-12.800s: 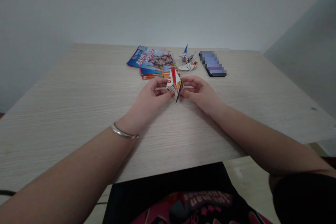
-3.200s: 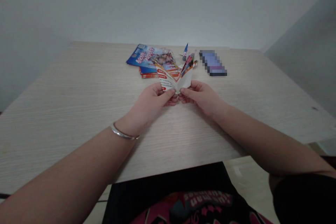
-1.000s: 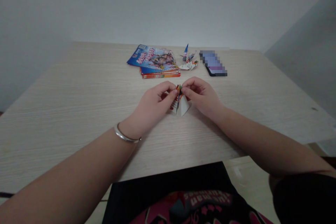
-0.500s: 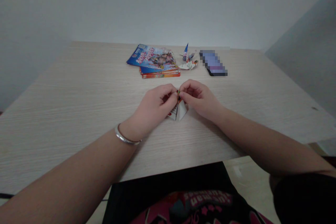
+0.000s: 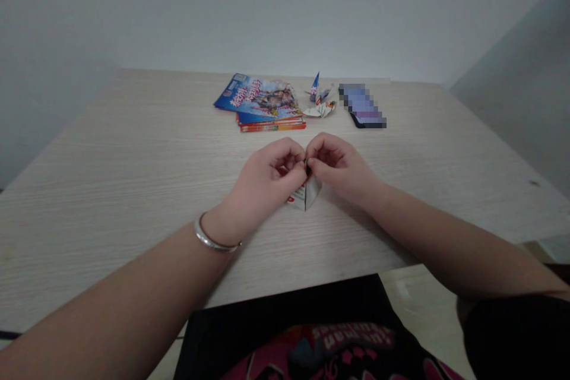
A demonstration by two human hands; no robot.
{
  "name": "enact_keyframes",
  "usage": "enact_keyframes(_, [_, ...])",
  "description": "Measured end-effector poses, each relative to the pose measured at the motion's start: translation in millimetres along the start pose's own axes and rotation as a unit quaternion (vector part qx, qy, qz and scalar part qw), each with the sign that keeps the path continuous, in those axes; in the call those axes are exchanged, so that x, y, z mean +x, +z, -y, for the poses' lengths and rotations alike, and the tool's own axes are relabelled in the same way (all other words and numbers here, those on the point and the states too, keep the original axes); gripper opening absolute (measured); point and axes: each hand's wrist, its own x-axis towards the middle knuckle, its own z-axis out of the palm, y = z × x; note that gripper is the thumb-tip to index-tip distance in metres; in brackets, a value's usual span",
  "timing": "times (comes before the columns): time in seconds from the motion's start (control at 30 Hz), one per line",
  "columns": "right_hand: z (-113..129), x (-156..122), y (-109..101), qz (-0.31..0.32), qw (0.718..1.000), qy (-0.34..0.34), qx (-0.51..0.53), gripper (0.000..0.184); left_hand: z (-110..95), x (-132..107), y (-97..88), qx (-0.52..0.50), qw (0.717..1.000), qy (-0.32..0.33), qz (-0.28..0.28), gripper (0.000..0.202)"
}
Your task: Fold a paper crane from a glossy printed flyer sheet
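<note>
Between my two hands is a small piece of folded printed paper (image 5: 312, 190), mostly white with red marks and a dark crease down its middle. My left hand (image 5: 276, 169) pinches its upper left part between thumb and fingers. On the other side, my right hand (image 5: 337, 161) pinches the upper right part. The fingertips of both hands nearly meet at the paper's top, so that part is largely hidden. The paper's lower end points toward me, just above the table.
Beyond my hands lies a stack of blue and orange printed leaflets (image 5: 256, 98). Folded paper cranes (image 5: 319, 108) stand beside it, and a phone (image 5: 363, 105) with a blurred screen lies to their right. All rest on the pale wooden table (image 5: 133, 160), against a wall.
The folded paper has shifted slightly to the right and turned a little, showing more of its printed left face. Both hands keep their pinch; the left fingers moved slightly right.
</note>
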Motion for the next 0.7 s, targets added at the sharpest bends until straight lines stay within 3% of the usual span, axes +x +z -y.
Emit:
enact_keyframes(0.27, [-1, 0, 5, -0.037, 0.999, 0.004, 0.001, 0.01, 5, 1, -0.7, 0.02, 1.0, -0.008, -0.018, 0.008])
enact_keyframes(0.53, [-16, 5, -4, -0.038, 0.998, 0.012, 0.044, 0.02, 14, 3, 0.1, -0.104, 0.991, -0.081, -0.012, 0.012])
enact_keyframes(0.7, [-9, 2, -7, -0.063, 0.998, 0.014, -0.017, 0.017, 15, 5, 1.1, -0.084, 0.995, -0.053, -0.018, 0.023])
